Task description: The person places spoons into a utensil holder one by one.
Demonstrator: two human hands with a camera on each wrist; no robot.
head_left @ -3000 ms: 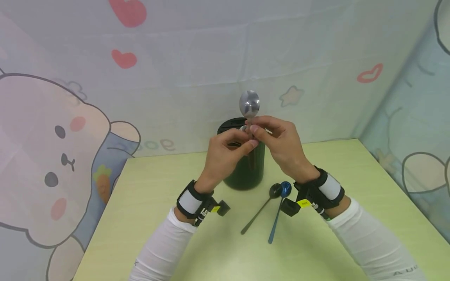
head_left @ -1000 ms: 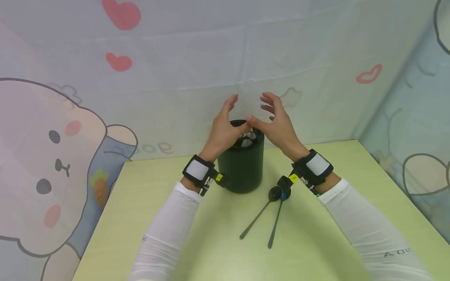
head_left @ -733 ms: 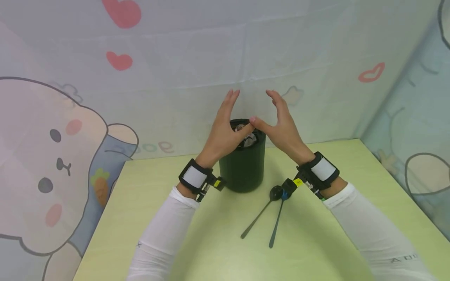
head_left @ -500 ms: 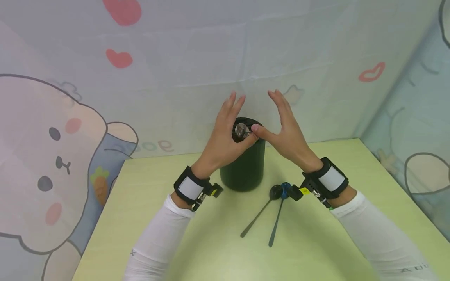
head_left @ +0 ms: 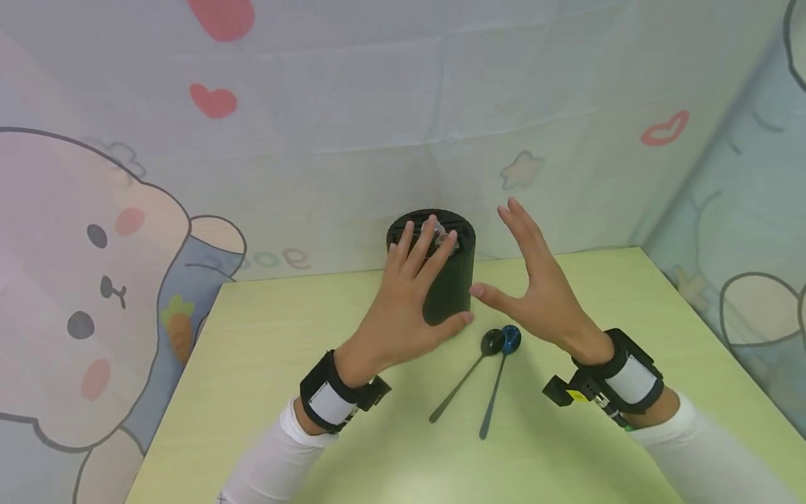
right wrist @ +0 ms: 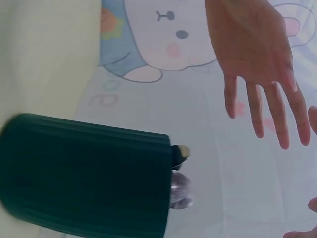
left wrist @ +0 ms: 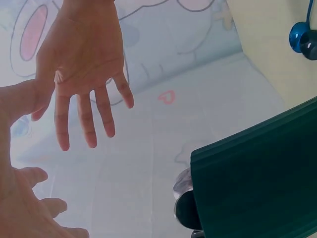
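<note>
Flanking dark green holder (head_left: 448,280), left hand (head_left: 406,308) and right hand (head_left: 541,297); fingers (head_left: 518,222) spread, holding nothing.

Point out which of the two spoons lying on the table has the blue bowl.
The blue spoon, the right one of the pair, nearer the right hand; the black spoon beside it is dark all over.

A pale green table (head_left: 264,364) carries a dark green holder (head_left: 448,280), with a black spoon (head_left: 466,378) and a blue spoon (head_left: 497,385) side by side at its five o'clock.
</note>
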